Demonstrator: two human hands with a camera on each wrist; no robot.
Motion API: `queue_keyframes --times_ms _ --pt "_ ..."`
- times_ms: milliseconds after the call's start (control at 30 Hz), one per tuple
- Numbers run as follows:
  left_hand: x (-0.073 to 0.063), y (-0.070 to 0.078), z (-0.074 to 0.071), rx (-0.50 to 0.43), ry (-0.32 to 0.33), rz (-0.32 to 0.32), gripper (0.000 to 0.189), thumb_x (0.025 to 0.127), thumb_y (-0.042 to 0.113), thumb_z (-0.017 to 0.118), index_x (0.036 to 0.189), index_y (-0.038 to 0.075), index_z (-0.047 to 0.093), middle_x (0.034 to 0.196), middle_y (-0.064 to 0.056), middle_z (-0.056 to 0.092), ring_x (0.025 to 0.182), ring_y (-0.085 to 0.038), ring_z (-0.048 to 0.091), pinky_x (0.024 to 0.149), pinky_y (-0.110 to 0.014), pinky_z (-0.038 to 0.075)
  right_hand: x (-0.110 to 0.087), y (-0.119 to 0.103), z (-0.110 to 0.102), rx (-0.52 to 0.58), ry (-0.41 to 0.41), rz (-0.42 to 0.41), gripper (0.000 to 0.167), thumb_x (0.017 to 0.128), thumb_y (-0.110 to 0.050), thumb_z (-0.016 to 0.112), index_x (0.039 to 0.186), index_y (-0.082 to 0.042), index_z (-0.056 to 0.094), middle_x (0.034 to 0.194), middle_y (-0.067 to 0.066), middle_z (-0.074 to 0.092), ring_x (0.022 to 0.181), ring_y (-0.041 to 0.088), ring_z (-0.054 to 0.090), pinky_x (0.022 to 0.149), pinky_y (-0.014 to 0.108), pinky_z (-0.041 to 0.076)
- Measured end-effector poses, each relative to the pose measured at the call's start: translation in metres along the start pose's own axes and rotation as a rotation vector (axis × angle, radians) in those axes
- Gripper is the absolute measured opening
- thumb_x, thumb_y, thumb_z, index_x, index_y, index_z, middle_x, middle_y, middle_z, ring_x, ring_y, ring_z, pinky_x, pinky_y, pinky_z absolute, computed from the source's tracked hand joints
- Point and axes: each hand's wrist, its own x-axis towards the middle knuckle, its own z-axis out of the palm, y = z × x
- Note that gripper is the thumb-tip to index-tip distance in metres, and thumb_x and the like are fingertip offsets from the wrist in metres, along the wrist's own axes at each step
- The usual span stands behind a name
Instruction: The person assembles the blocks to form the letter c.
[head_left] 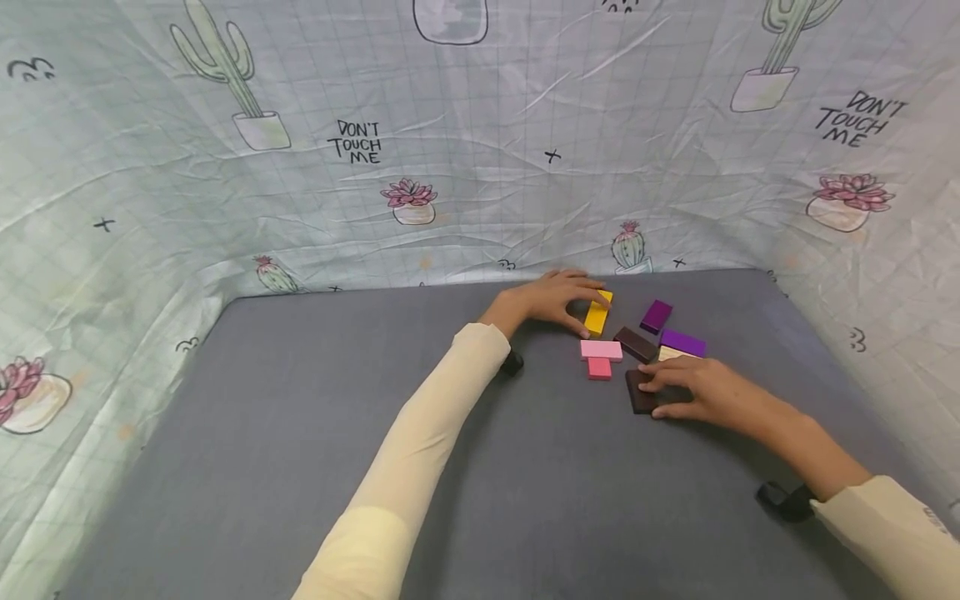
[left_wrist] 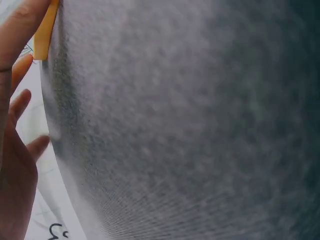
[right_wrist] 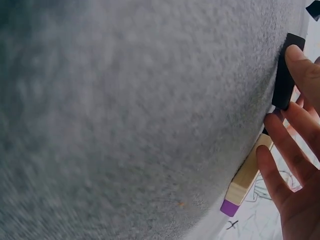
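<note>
Yellow block [head_left: 597, 319], cactus-patterned cloth [head_left: 480, 108]

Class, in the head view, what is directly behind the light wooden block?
Directly behind the wooden block lies a purple block; its side facing the wooden block is hidden.

Ugh, from my end the right hand [head_left: 708, 392] hid part of the pale block [head_left: 671, 353], and the left wrist view's top edge chopped the yellow block [left_wrist: 46, 35].

Grey tabletop [head_left: 300, 450] is matt, rough-napped fabric; printed backdrop [head_left: 480, 100], creased cloth, faintly shiny; pale block [right_wrist: 249, 170], grained wood; yellow block [head_left: 596, 320], smooth; nearer dark block [right_wrist: 282, 82], matt.
</note>
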Motion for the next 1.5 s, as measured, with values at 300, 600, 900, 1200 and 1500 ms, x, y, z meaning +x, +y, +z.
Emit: queue_keyframes --times_ms 300,600,900,1200,1500 --pt "-0.001 -0.003 0.001 0.027 0.032 0.013 0.063 0.09 0.059 0.069 0.147 0.036 0.055 0.162 0.006 0.036 0.151 -0.018 0.023 0.124 -0.048 0.013 -0.001 0.0 0.001 -0.011 0.025 -0.018 0.047 0.073 -0.024 0.092 0.117 -0.014 0.078 0.124 0.009 0.072 0.111 0.032 0.068 0.086 0.052 0.057" --pt "-0.013 -0.008 0.005 0.019 0.147 0.028 0.067 0.089 0.055 0.073 0.146 0.027 0.055 0.156 -0.002 0.039 0.144 -0.017 0.034 0.123 -0.038 0.018 -0.002 -0.001 0.004 -0.01 0.038 -0.034 0.048 0.073 -0.022 0.092 0.118 -0.012 0.078 0.125 0.011 0.071 0.112 0.032 0.068 0.087 0.052 0.057" --pt "-0.05 -0.015 -0.001 0.074 0.247 0.101 0.061 0.089 0.051 0.076 0.14 0.02 0.062 0.155 -0.008 0.041 0.144 -0.022 0.036 0.122 -0.038 0.023 -0.002 0.001 0.007 -0.029 0.089 -0.079 0.05 0.068 -0.022 0.094 0.115 -0.013 0.079 0.122 0.009 0.072 0.109 0.029 0.069 0.084 0.05 0.058" --pt "-0.094 -0.015 -0.012 0.101 0.285 0.114 0.061 0.088 0.048 0.078 0.138 0.016 0.062 0.156 -0.012 0.041 0.146 -0.026 0.035 0.121 -0.044 0.027 0.0 0.003 0.008 -0.049 0.125 -0.112 0.048 0.066 -0.022 0.095 0.111 -0.015 0.08 0.119 0.008 0.073 0.105 0.026 0.07 0.082 0.046 0.058" --pt "-0.131 -0.015 -0.015 0.098 0.335 0.146 0.058 0.087 0.045 0.08 0.135 0.014 0.065 0.152 -0.015 0.045 0.141 -0.03 0.041 0.12 -0.047 0.028 0.0 0.002 0.006 -0.048 0.101 -0.094 0.047 0.067 -0.023 0.095 0.111 -0.016 0.08 0.119 0.007 0.073 0.106 0.027 0.069 0.082 0.048 0.058"
